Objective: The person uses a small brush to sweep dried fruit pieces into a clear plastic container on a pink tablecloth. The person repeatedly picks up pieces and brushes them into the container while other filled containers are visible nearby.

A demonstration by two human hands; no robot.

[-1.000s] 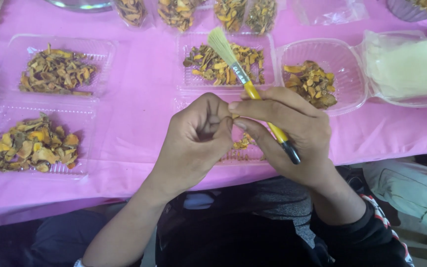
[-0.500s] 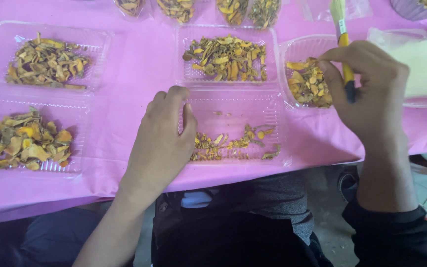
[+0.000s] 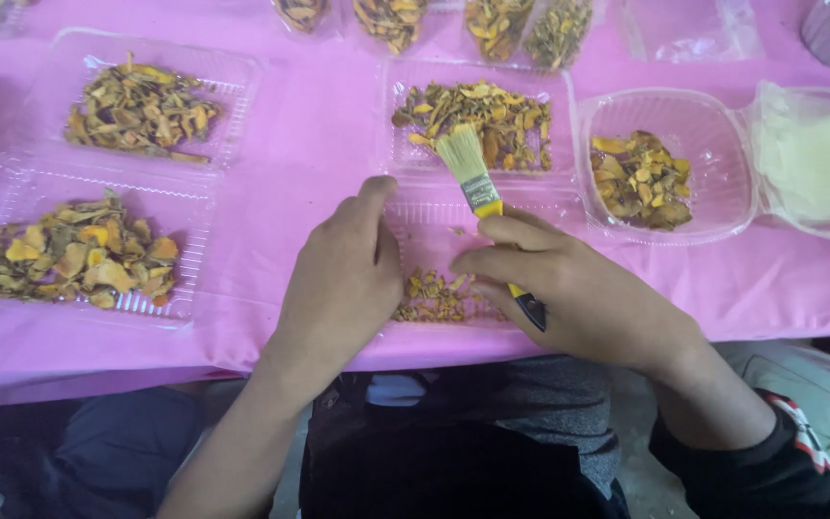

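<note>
The right hand (image 3: pixel 583 298) grips a small yellow-handled paintbrush (image 3: pixel 482 197), bristles aimed toward twelve o'clock, clear of the chips. The left hand (image 3: pixel 343 279) curls over the clear plastic tray (image 3: pixel 434 226) of dried orange-brown chips (image 3: pixel 439 298), perhaps pinching one; its grip is hidden. Pink tablecloth (image 3: pixel 309 135) underneath.

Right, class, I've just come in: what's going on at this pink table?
A person sits at a table with a pink cloth, set with clear plastic trays of dried yellow-brown pieces. The right hand holds a small paintbrush, bristles pointing away. The left hand rests at the edge of the nearest tray, which holds only a few pieces. The other trays are fuller.
</note>
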